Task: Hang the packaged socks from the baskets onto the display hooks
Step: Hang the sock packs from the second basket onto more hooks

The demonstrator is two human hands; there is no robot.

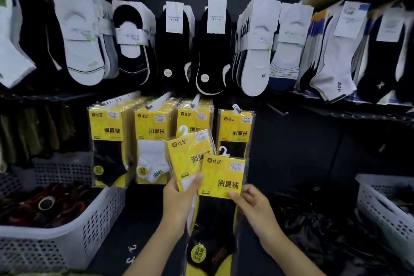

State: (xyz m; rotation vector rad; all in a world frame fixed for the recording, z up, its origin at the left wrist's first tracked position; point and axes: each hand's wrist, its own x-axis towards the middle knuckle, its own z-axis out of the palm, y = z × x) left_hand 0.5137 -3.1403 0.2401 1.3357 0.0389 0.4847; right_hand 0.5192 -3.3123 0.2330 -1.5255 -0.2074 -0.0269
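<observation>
Socks in clear film packets with bright yellow card fronts, black printed characters and a small white plastic hanger on top fill the middle of the view. The left hand (179, 201) grips one of them, the white-sock packet (190, 159), by its lower edge, with the thumb pressed on the front. This packet leans to the right. The right hand (253, 206) pinches the black-sock packet (221, 177) at the lower right corner of its yellow card, thumb on the front. This packet stands nearly upright and overlaps the right edge of the white-sock packet. It reaches down between the two forearms, with a round yellow sticker near its foot. Just behind both packets, four rows of hanging packets (107, 127) of the same yellow kind face outward. A bare metal display hook (276, 108) juts out to their right. At the left a white perforated plastic basket (74, 237) holds dark bundled goods. A second white basket (380, 204) stands at the right edge. Above, carded socks (83, 36) in white and black hang in a row.
</observation>
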